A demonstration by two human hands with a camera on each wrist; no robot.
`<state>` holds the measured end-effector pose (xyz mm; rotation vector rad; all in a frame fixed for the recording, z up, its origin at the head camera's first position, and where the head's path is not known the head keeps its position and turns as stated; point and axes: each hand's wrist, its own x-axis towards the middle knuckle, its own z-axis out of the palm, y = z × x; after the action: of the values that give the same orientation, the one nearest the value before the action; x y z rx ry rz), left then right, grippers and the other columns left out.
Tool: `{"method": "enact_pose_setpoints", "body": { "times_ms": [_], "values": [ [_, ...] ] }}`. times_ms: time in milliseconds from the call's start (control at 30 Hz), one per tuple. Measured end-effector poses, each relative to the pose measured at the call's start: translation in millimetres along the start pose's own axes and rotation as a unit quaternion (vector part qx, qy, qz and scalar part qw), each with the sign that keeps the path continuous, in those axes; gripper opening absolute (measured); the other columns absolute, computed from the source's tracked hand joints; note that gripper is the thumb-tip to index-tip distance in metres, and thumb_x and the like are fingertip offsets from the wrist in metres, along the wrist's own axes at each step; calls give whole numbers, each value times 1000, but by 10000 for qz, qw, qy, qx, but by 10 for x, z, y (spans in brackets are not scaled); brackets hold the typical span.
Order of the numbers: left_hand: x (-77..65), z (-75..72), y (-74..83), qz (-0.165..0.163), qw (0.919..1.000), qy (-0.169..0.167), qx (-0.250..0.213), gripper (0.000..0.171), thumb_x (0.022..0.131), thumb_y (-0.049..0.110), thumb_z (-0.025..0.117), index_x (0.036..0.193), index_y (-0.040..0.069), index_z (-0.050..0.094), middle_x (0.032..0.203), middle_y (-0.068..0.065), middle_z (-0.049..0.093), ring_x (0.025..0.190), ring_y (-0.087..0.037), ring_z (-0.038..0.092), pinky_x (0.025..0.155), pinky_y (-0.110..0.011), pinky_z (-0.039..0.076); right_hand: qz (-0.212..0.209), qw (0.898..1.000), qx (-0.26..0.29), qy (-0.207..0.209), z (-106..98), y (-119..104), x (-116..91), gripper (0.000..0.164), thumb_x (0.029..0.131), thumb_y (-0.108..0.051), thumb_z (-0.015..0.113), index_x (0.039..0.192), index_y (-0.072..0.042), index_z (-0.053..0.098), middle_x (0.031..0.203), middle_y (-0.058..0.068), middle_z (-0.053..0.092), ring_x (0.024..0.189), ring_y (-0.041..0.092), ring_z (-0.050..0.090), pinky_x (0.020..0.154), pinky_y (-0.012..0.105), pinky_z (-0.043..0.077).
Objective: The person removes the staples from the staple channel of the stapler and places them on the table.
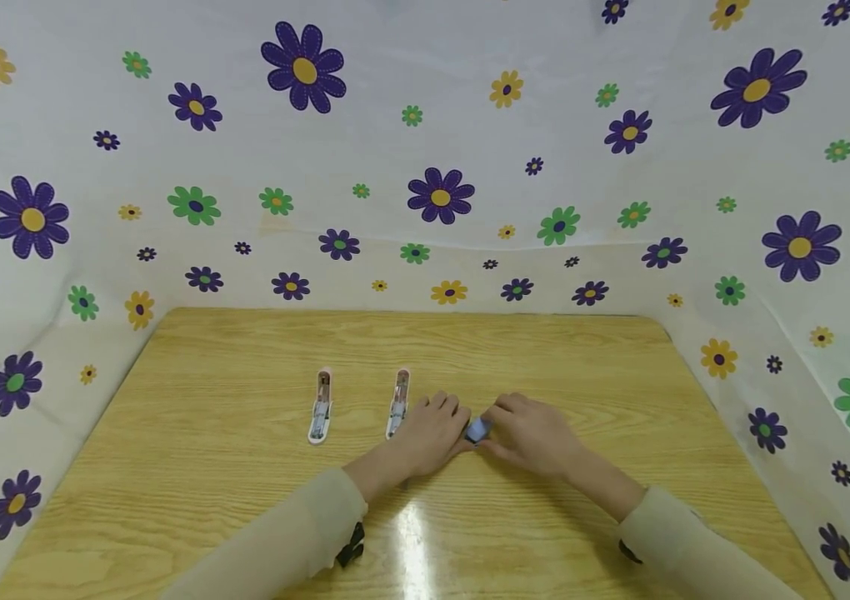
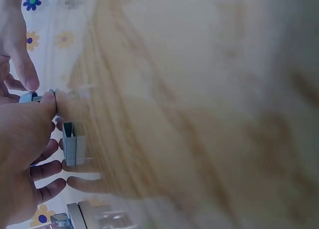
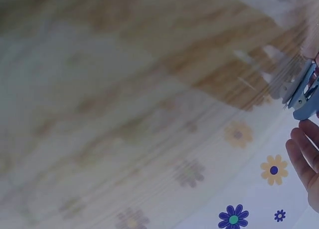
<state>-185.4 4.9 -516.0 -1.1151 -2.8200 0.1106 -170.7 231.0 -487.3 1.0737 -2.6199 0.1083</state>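
Note:
A small blue stapler (image 1: 478, 430) is between my two hands over the table, largely covered by fingers in the head view. My left hand (image 1: 432, 433) holds its left side, with the thumb on it in the left wrist view and the other fingers spread. From the right, my right hand (image 1: 537, 433) grips the blue stapler with thumb and fingers. The right wrist view shows part of the blue stapler (image 3: 306, 102) at its edge. Just left of my left hand lies a pale, pink-tipped stapler (image 1: 399, 392), partly hidden by that hand. A similar stapler (image 1: 320, 408) lies farther left.
The wood-grain table (image 1: 245, 492) reflects light near its front. White cloth (image 1: 365, 150) printed with flowers rises behind the table and along both sides. Dark straps (image 1: 351, 546) show under the sleeves.

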Motion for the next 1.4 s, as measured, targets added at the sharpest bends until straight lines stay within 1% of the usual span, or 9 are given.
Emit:
{"method": "enact_pose_setpoints", "body": {
  "times_ms": [233, 367, 467, 633, 767, 867, 1133, 1233, 1400],
  "values": [
    [5, -24, -11, -24, 9999, -11, -108, 41, 106, 60, 48, 112, 21, 58, 107, 2, 61, 95, -15, 52, 79, -30, 47, -432, 9979, -339, 337, 60, 30, 53, 37, 82, -46, 89, 101, -18, 74, 90, -3, 67, 77, 11, 63, 62, 21, 53],
    [6, -46, -7, -1, 10000, -34, -42, 42, 106, 61, 46, 115, 21, 58, 109, 3, 62, 97, -15, 54, 81, -31, 48, -694, 9951, -246, 653, 90, 82, 94, 36, 77, -43, 91, 94, -17, 73, 84, -2, 68, 72, 11, 63, 59, 21, 52],
    [12, -52, -6, 12, 10000, -69, 71, 44, 107, 61, 45, 117, 21, 58, 110, 2, 62, 98, -16, 54, 81, -31, 49, -658, 9945, 91, 807, 100, 136, 113, 31, 74, -36, 91, 89, -15, 73, 82, -3, 72, 69, 10, 67, 57, 19, 52],
    [24, -54, 2, -5, 9998, -181, -2, 43, 107, 60, 46, 119, 21, 57, 111, 2, 62, 99, -16, 53, 83, -32, 50, -150, 9920, 1090, 624, 77, 223, 101, 21, 78, -25, 87, 89, -14, 74, 83, -2, 77, 71, 12, 73, 62, 22, 58],
    [28, -73, 17, 6, 9997, -217, -132, 41, 107, 58, 49, 120, 21, 58, 113, 2, 62, 100, -15, 54, 86, -32, 51, 491, 9814, 1824, 335, 47, 275, 61, 14, 85, -23, 86, 93, -17, 76, 86, -5, 79, 76, 7, 73, 69, 24, 61],
    [27, -94, 27, 7, 9996, -236, -167, 39, 107, 57, 50, 119, 21, 58, 114, 2, 63, 101, -15, 55, 87, -33, 52, 985, 9684, 2286, 111, 29, 306, 38, 10, 89, -23, 83, 96, -18, 78, 88, -8, 79, 78, 2, 70, 70, 22, 60],
    [18, -104, 20, -45, 9994, -302, -166, 39, 107, 56, 50, 121, 21, 58, 115, 1, 63, 103, -16, 55, 88, -34, 52, 1979, 9207, 3334, -445, -21, 392, 52, 13, 98, -25, 73, 100, -14, 80, 93, -2, 79, 84, 5, 68, 75, 24, 58],
    [21, -84, 12, -68, 9992, -329, -201, 39, 107, 56, 49, 121, 21, 57, 113, 1, 61, 102, -16, 53, 87, -33, 50, 2072, 9171, 3372, -475, -15, 455, 61, 15, 100, -24, 70, 98, -15, 82, 95, -1, 80, 84, 6, 66, 75, 24, 54],
    [25, -74, 2, -84, 9991, -350, -219, 38, 108, 56, 49, 121, 21, 57, 113, 1, 61, 101, -16, 52, 86, -33, 49, 2093, 9202, 3269, -502, 14, 532, 66, 19, 102, -25, 66, 98, -15, 82, 96, 1, 80, 82, 8, 61, 72, 23, 48]
  ]
}}
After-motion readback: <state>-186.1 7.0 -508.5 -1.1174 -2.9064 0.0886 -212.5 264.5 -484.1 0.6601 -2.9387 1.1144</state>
